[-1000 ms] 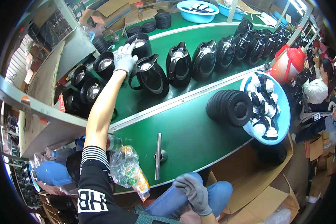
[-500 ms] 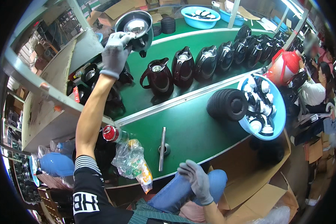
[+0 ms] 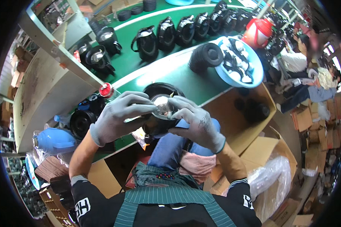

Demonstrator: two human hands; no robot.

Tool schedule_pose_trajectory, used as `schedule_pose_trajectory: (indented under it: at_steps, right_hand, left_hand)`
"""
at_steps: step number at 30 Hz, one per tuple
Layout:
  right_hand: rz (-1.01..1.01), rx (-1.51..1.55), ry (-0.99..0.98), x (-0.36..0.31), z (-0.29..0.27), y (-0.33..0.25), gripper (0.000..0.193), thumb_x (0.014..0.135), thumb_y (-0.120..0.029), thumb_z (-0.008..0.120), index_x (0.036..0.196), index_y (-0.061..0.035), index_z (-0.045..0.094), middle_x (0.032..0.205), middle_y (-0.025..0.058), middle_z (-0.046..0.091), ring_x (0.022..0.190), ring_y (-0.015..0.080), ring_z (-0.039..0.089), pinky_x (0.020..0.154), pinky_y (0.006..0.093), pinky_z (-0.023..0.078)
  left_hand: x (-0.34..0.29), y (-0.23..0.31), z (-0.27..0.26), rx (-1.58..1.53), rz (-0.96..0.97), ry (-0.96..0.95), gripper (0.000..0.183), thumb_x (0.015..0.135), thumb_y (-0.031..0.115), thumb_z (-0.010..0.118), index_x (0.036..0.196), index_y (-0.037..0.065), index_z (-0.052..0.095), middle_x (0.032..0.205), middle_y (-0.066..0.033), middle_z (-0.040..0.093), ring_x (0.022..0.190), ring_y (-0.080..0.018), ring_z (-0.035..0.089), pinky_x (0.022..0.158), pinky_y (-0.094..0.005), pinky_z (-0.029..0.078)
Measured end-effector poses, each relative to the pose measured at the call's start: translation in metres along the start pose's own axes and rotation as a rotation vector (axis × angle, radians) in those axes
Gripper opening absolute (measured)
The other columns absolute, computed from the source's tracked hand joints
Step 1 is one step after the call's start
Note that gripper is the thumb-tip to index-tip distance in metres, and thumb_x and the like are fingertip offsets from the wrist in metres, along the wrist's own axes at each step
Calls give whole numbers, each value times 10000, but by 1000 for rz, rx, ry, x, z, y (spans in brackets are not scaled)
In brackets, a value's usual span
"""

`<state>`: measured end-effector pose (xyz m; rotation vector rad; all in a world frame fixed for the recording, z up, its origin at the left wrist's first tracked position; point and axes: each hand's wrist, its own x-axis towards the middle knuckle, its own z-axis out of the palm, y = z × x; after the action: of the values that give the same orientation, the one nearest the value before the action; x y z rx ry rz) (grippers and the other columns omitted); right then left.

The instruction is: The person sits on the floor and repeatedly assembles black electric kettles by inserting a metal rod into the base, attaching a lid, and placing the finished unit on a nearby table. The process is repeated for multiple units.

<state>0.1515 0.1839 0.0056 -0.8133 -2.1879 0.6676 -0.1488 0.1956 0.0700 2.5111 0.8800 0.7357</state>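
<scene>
Right in front of me, over the bench's near edge, is a black vacuum jug body with its open end turned up and a shiny silver liner inside. My left hand, in a grey glove, grips it from the left, fingers reaching over the rim. On the other side, my right hand, also gloved, curls round it with fingertips at the liner. Part of the jug is hidden by both hands. Behind it lies a round black piece, partly covered; whether it belongs to the jug I cannot tell.
Black jugs stand in a row along the green bench. More open jug bodies sit at the left. A stack of black discs leans by a blue basin of white-and-black parts. Cardboard lies at the right.
My left hand has brought the jug body from the far left down in front of me. My right hand has risen from near my lap and taken hold of it too.
</scene>
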Motion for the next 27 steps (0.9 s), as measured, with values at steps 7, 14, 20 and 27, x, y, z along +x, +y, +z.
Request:
schedule_pose_trajectory:
  at_steps: [7, 14, 20, 27]
  right_hand:
    - [467, 745, 566, -97, 27, -16, 368, 778, 56, 920, 1078, -12, 717, 1594, 214, 575, 1460, 258, 569, 1174, 385, 481]
    - [626, 742, 569, -106, 64, -33, 368, 872, 20, 874, 1180, 58, 676, 1669, 195, 489, 1303, 168, 637, 1043, 320, 586]
    - [635, 703, 25, -78, 10, 41, 327, 985, -150, 769, 1278, -6, 747, 1481, 154, 671, 1333, 198, 640, 1128, 361, 499]
    - [394, -913, 414, 60, -58, 252, 1319, 725, -762, 827, 1722, -115, 254, 1661, 363, 298, 1565, 568, 247, 1256, 711, 161]
  left_hand:
    - [-108, -32, 122, -261, -323, 285, 852, 835, -10, 805, 1607, -33, 447, 1532, -215, 583, 1419, -326, 579, 1205, -433, 445]
    - [-79, -44, 163, -562, -609, 504, 411, 960, 92, 669, 1348, -37, 708, 1244, -145, 763, 1146, -236, 733, 1049, -367, 553]
    - [-121, -97, 195, -528, -585, 296, 370, 964, 108, 674, 1309, -21, 712, 1218, -131, 756, 1127, -215, 722, 1046, -365, 562]
    - [-133, -109, 222, -653, -692, 186, 424, 1002, 129, 653, 1404, -4, 628, 1344, -141, 679, 1234, -239, 660, 1104, -400, 530]
